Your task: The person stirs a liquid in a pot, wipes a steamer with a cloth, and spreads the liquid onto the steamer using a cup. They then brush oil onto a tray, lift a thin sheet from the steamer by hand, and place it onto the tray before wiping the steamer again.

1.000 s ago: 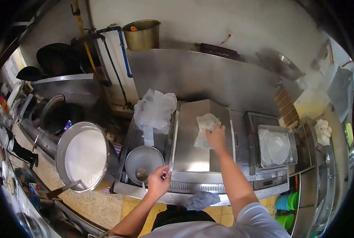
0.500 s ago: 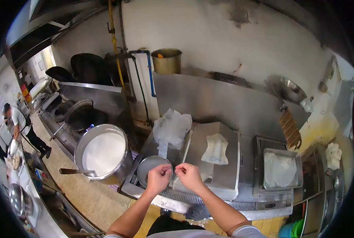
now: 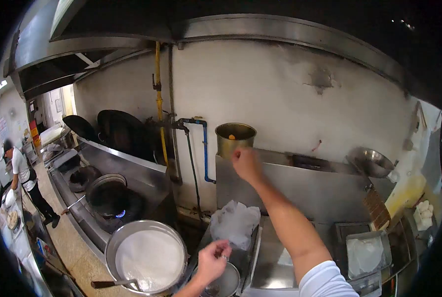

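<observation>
My right hand (image 3: 247, 164) is stretched out to the back ledge, just in front of the tall metal pot (image 3: 236, 137) with something orange inside. Motion smears its fingers, and I cannot see whether it touches the pot. Lower down, my left hand (image 3: 213, 259) hovers over a round metal pan (image 3: 227, 281), fingers curled and thumb drawn in. Whatever may be between those fingers is too small to make out. Just behind the left hand lies a crumpled translucent plastic bag (image 3: 234, 221).
To the left stands a big pot of white liquid (image 3: 149, 257) with a wooden-handled ladle (image 3: 113, 284). Beyond it, a wok (image 3: 113, 195) sits over a blue flame. A tray with white sheets (image 3: 365, 255) lies right. A person (image 3: 23, 175) works far left.
My right hand has left my left hand and risen forward to the pot on the ledge. The left hand stays over the pan. My view has tilted upward.
</observation>
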Tool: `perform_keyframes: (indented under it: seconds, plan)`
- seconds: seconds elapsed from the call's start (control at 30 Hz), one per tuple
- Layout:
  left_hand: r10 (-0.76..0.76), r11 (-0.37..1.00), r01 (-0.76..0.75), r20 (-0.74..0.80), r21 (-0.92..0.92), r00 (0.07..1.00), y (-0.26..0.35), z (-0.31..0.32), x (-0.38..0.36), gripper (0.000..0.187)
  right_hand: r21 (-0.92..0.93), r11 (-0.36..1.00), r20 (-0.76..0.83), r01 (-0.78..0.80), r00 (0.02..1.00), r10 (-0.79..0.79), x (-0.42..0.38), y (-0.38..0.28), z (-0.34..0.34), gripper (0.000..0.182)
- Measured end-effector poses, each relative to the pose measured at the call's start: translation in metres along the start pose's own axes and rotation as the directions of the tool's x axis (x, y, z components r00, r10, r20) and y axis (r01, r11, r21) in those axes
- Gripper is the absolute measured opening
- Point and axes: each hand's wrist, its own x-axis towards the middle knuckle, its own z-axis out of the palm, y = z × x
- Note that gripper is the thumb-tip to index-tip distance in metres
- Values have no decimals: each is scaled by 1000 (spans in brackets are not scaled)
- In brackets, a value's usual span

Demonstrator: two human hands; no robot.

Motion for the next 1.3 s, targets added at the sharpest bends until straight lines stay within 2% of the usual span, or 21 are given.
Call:
perform_keyframes:
  seconds: [0.03, 0.07, 0.17, 0.27, 0.37, 0.4, 0.47, 0.57, 0.67, 0.73, 0.8, 0.83, 1.03, 1.23, 1.3]
  plan:
    - [-8, 1000, 8, -11, 10, 1000, -6, -1, -1, 28, -67, 998, -34, 7, 999, -10, 21, 5, 11, 25]
    - [-22, 996, 22, -8, -89, 1000, -7, 0, -3, 28, -133, 991, -66, 11, 998, -20, 40, 11, 22, 27]
    - [2, 1000, -2, 67, -2, 998, -16, -5, -5, 28, -261, 965, -100, 15, 994, -42, 78, 29, 50, 27]
    - [47, 999, -47, 19, -3, 999, -23, -6, -9, 23, -300, 954, 30, 13, 1000, -4, 96, 40, 64, 29]
    - [20, 1000, -20, 22, -8, 1000, -30, -12, -14, 21, -227, 960, 281, -163, 933, 225, 126, 40, 57, 26]
    - [19, 1000, -18, 34, -24, 999, -31, -15, -15, 21, -221, 970, 172, -103, 975, 143, 130, 43, 60, 24]
    - [-36, 999, 36, 63, -4, 997, -40, -19, -18, 21, -230, 973, -44, 18, 999, -29, 134, 53, 69, 21]
    - [-42, 997, 36, 82, 72, 996, -59, -22, -22, 20, -115, 990, 165, 75, 985, -56, 148, 62, 70, 19]
    - [-14, 995, 8, 60, 96, 998, -62, -24, -26, 20, -136, 990, 8, 41, 999, -40, 155, 51, 58, 16]
    - [-28, 990, 19, 64, 137, 998, -62, -25, -27, 20, -60, 996, 6, 66, 998, -65, 160, 33, 36, 17]
    - [-32, 995, 25, 67, 98, 997, -62, -25, -28, 20, 5, 996, -1, 91, 996, -91, 163, 21, 15, 18]
    - [-33, 997, 28, 68, 77, 997, -62, -23, -28, 20, 5, 984, -48, 176, 983, -175, 162, 18, 11, 18]
    - [11, 999, -14, 80, 42, 997, -46, -13, -30, 21, -17, 994, 3, 112, 994, -112, 136, -5, 7, 18]
    - [11, 1000, -9, 86, -15, 996, -37, -11, -42, 21, 7, 992, -76, 123, 990, -122, 127, -16, 2, 18]
    - [-1, 1000, 2, 88, -13, 996, -32, -16, -48, 21, 43, 993, -50, 110, 993, -108, 127, -22, -6, 18]
